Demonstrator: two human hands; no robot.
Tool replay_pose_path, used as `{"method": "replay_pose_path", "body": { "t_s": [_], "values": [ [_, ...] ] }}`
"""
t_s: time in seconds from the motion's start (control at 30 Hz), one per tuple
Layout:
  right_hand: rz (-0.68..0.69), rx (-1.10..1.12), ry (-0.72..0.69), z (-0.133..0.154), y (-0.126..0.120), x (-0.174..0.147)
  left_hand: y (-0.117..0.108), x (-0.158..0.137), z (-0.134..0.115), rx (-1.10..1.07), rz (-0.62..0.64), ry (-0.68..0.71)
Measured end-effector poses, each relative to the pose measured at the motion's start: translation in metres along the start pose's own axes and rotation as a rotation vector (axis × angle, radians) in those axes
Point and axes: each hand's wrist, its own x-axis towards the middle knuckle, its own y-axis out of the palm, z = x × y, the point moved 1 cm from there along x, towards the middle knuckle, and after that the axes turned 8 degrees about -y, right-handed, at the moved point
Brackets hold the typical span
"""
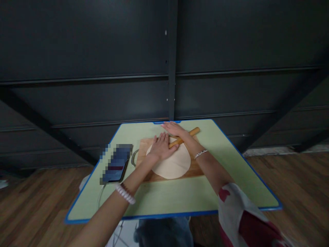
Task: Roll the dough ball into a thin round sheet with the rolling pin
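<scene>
A round, flat sheet of pale dough [172, 167] lies on a wooden board [197, 168]. Across its far part runs a wooden rolling pin [194, 131], slanting up to the right. My left hand [163, 146] rests flat over the pin's left end and the dough, fingers stretched forward and thumb pointing right. Just beyond it, my right hand [173, 128] reaches over the pin with its fingers out straight to the left. The palms hide part of the pin, and neither hand is wrapped around it.
A light green table [231, 175] with a blue edge carries the board. On its left lies a phone [117, 164] with a cable, partly pixelated. A curved metal handle [133, 158] stands at the board's left side. Dark panels [102, 99] rise behind the table.
</scene>
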Motion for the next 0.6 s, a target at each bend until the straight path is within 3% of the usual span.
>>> {"method": "replay_pose_path", "body": {
  "t_s": [0.27, 0.4, 0.5, 0.6],
  "values": [
    [-0.104, 0.092, 0.091, -0.001, -0.010, -0.011, 0.003, 0.000, 0.003, -0.017, 0.076, -0.028],
    [-0.046, 0.041, 0.130, -0.001, -0.007, -0.029, -0.001, -0.007, -0.003, 0.028, 0.064, -0.019],
    [0.053, 0.024, 0.260, -0.001, -0.005, -0.044, -0.006, -0.010, -0.006, 0.061, 0.054, -0.037],
    [0.030, 0.022, 0.436, 0.003, -0.007, -0.060, -0.009, -0.010, -0.008, 0.068, 0.062, -0.068]
  ]
}}
